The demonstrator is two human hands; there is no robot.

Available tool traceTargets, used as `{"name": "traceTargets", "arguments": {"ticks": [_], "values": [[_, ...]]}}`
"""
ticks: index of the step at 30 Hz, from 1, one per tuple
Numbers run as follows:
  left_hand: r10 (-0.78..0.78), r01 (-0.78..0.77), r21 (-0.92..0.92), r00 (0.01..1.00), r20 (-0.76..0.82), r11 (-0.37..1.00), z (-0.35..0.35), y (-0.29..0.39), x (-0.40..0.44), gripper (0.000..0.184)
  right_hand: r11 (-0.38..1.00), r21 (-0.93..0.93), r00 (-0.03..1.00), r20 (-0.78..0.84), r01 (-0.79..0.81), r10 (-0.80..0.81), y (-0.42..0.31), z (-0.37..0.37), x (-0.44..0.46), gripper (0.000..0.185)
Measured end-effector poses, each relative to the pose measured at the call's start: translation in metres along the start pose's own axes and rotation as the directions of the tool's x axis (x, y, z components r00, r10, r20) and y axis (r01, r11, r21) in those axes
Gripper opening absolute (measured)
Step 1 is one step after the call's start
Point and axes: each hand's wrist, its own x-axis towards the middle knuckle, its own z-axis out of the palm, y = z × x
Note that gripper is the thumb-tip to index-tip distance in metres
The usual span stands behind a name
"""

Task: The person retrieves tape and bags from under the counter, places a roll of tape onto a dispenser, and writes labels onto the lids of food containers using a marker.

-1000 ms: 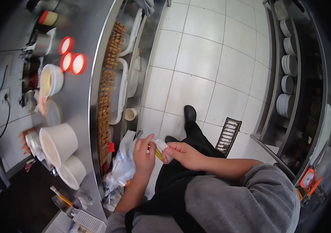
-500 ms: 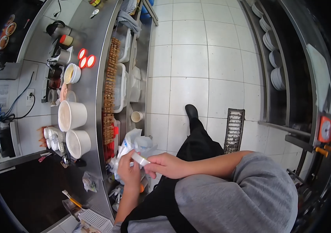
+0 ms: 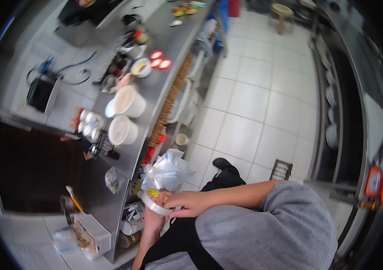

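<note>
A roll of whitish tape (image 3: 156, 207) with yellow on its inner side is between my hands, in front of the steel counter's edge. My left hand (image 3: 154, 221) comes up from below and holds the roll, its fingers partly hidden by it. My right hand (image 3: 189, 202) reaches in from the right, its fingers closed on the roll's near side. Just beyond my hands, clear plastic bags (image 3: 168, 170) hang or rest by the lower shelf. Whether a loose end of tape is pulled out I cannot make out.
On the steel counter (image 3: 155, 90) stand two large white tubs (image 3: 129, 101), a smaller tub (image 3: 141, 68) and red-rimmed lids (image 3: 161, 60). A perforated white basket (image 3: 93, 231) sits at lower left. Stacked plates (image 3: 331, 136) fill the shelf at right, near an orange scale (image 3: 376, 184).
My view has swung, so the counter appears slanted and farther right. The tape roll has turned from edge-on to showing its ring and yellow inner side; both hands stay on it.
</note>
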Motion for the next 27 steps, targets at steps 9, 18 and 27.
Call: {"name": "traceTargets", "arguments": {"ticks": [9, 18, 27], "values": [[0.474, -0.207, 0.639, 0.835, -0.280, 0.741, -0.037, -0.002, 0.013, 0.024, 0.679, 0.595, 0.902, 0.258, -0.431, 0.346, 0.014, -0.019, 0.059, 0.022], [0.752, -0.444, 0.768, 0.655, -0.073, 0.462, -0.045, 0.002, 0.016, 0.031, 0.643, 0.544, 0.809, 0.124, -0.539, 0.574, 0.017, -0.008, 0.065, 0.021], [0.404, -0.338, 0.292, 0.891, -0.208, 0.895, -0.084, 0.004, 0.002, 0.034, 0.940, 0.029, 0.937, 0.098, -0.340, 0.336, 0.034, 0.027, 0.081, 0.021]]}}
